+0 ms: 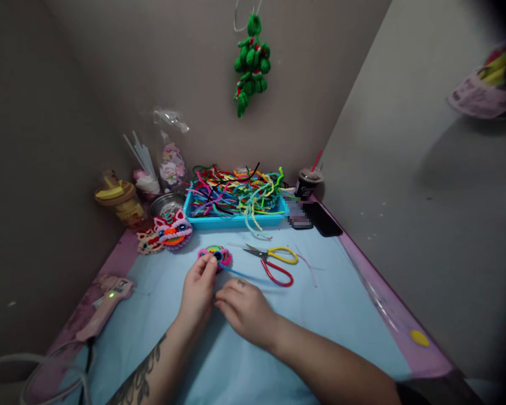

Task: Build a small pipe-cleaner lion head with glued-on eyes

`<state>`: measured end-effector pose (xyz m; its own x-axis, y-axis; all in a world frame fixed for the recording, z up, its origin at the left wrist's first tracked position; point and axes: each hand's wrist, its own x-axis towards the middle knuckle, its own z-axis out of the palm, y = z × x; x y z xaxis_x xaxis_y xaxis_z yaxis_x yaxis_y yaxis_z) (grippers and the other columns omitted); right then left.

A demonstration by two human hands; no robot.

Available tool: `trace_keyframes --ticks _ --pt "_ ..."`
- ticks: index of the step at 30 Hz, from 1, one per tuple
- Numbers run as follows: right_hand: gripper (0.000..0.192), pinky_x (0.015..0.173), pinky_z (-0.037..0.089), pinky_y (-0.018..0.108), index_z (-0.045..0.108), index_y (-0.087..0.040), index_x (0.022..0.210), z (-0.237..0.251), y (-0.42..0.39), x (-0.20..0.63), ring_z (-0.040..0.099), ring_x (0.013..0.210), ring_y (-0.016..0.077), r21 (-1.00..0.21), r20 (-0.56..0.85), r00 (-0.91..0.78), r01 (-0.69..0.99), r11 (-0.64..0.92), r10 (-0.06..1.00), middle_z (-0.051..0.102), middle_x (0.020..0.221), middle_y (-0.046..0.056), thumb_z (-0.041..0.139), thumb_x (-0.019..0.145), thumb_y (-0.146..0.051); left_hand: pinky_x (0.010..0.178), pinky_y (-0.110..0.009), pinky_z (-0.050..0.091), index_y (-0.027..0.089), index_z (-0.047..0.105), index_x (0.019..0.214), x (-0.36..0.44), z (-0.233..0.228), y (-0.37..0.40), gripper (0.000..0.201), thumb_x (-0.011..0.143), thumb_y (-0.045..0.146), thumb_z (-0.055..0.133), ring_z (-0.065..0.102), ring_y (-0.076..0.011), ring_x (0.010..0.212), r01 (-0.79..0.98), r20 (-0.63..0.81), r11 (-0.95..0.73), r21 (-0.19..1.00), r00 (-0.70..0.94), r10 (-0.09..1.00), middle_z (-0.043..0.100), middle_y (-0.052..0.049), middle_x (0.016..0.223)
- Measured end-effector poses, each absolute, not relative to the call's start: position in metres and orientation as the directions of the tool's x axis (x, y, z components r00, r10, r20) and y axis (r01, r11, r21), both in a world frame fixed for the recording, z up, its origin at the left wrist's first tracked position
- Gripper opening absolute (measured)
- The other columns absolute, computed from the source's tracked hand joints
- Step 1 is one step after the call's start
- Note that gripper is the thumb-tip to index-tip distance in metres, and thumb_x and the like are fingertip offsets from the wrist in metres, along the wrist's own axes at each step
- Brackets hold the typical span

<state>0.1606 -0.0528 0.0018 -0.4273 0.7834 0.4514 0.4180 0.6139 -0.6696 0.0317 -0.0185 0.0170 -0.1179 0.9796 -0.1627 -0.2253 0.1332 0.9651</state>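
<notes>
So, blue pipe cleaner (pixel 247 274): one end at the left fingertips, the loose length stretching rightward, just beyond the right hand's knuckles.
Left hand (pixel 197 286): thumb and fingers pinched on that end, where a small dark round bit shows.
Right hand (pixel 247 311): fingers curled near the left wrist; I cannot tell whether it grasps anything.
Pink fuzzy piece (pixel 226 258): right behind the left fingertips, partly covered by them.
Scissors (pixel 262 255): beyond the right hand, blades slightly parted, one handle yellow, one red.
Lion heads (pixel 176 235): two, fuzzy, beyond the left hand and to its left.
Glue gun (pixel 106 310): pink, well left of the left hand, green light lit.
Tray (pixel 236 223): blue, beyond both hands, heaped with many-coloured pipe cleaners.
Cup (pixel 307 184): farther out past the right hand, red straw in it.
Green ornament (pixel 253 62): hanging against the wall, high beyond both hands.
</notes>
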Motion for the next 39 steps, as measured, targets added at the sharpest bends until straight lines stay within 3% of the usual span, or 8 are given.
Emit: trace_keyframes --ticks 2,5,8,13,22,30,35,39 --pt "0.016 0.072 0.045 0.029 0.065 -0.021 0.089 -0.005 -0.051 0.152 0.056 0.079 0.0184 -0.797 0.316 -0.378 0.392 0.46 0.87 0.061 0.083 0.005 0.052 0.082 -0.014 0.041 -0.021 0.019 0.019 0.051 0.073 0.032 0.02 -0.018 0.032 0.069 0.043 0.07 0.023 -0.0057 0.044 -0.333 -0.202 0.152 0.93 -0.121 0.972 0.032 0.008 0.053" --pt "0.018 0.065 0.045 0.027 0.062 -0.021 0.096 -0.009 -0.042 0.148 0.055 0.07 0.0154 -0.956 0.125 -0.188 0.241 0.169 0.974 0.059 0.08 0.002 0.052 0.081 -0.017 0.041 -0.019 0.024 0.018 0.051 0.069 0.036 0.02 -0.019 0.034 0.064 0.042 0.074 0.027 -0.0052 0.046 -0.393 -0.209 0.152 0.907 -0.106 0.972 0.037 0.008 0.054" --pt "0.017 0.064 0.044 0.026 0.058 -0.019 0.094 -0.007 -0.034 0.149 0.054 0.068 0.0142 -1.0 0.023 -0.049 0.014 0.024 0.999 0.059 0.078 0.001 0.057 0.078 -0.023 0.044 -0.019 0.03 0.017 0.055 0.072 0.042 0.014 -0.023 0.034 0.063 0.044 0.074 0.036 -0.0064 0.05 -0.37 -0.224 0.176 0.912 -0.09 0.97 0.046 0.006 0.059" --pt "0.016 0.058 0.04 0.025 0.055 -0.019 0.075 -0.007 -0.03 0.151 0.049 0.062 0.013 -0.994 0.019 0.03 -0.11 0.022 0.999 0.054 0.067 -0.001 0.063 0.074 -0.033 0.052 -0.022 0.038 0.018 0.057 0.081 0.05 0.003 -0.029 0.034 0.067 0.046 0.07 0.047 -0.0102 0.056 -0.301 -0.223 0.191 0.934 -0.076 0.972 0.053 0.004 0.065" --pt "0.024 0.049 0.037 0.024 0.055 -0.02 0.079 -0.017 -0.025 0.151 0.049 0.057 0.0143 -0.985 -0.037 0.127 -0.172 -0.015 0.991 0.052 0.06 -0.002 0.065 0.07 -0.04 0.051 -0.02 0.037 0.017 0.059 0.079 0.054 -0.003 -0.031 0.029 0.07 0.044 0.066 0.045 -0.0091 0.055 -0.269 -0.18 0.15 0.951 -0.09 0.98 0.053 0.004 0.065" --pt "0.029 0.04 0.023 0.021 0.049 -0.019 0.066 -0.016 -0.022 0.157 0.032 0.04 0.0067 -0.953 -0.099 0.053 -0.292 -0.08 0.994 0.04 0.047 -0.009 0.067 0.07 -0.042 0.049 -0.02 0.033 0.017 0.058 0.073 0.051 -0.003 -0.031 0.024 0.072 0.04 0.066 0.04 -0.0079 0.051 -0.151 -0.119 0.108 0.983 -0.061 0.991 0.05 0.005 0.06" --pt "0.031 0.038 0.02 0.02 0.045 -0.019 0.06 -0.008 -0.016 0.167 0.031 0.037 0.0054 -0.935 -0.135 -0.021 -0.33 -0.134 0.991 0.039 0.043 -0.009 0.069 0.067 -0.039 0.044 -0.019 0.028 0.016 0.06 0.081 0.046 0.001 -0.029 0.033 0.071 0.047 0.065 0.035 -0.0061 0.043 -0.123 -0.18 0.18 0.976 0.011 0.984 0.042 0.008 0.052" --pt "0.03 0.036 0.019 0.019 0.047 -0.018 0.06 -0.004 -0.012 0.177 0.031 0.036 0.004 -0.929 -0.155 -0.104 -0.322 -0.181 0.982 0.043 0.045 -0.009 0.07 0.064 -0.037 0.04 -0.018 0.028 0.014 0.06 0.085 0.04 0.003 -0.024 0.038 0.071 0.049 0.064 0.036 -0.0061 0.041 -0.007 -0.169 0.17 0.985 0.077 0.983 0.046 0.006 0.053"
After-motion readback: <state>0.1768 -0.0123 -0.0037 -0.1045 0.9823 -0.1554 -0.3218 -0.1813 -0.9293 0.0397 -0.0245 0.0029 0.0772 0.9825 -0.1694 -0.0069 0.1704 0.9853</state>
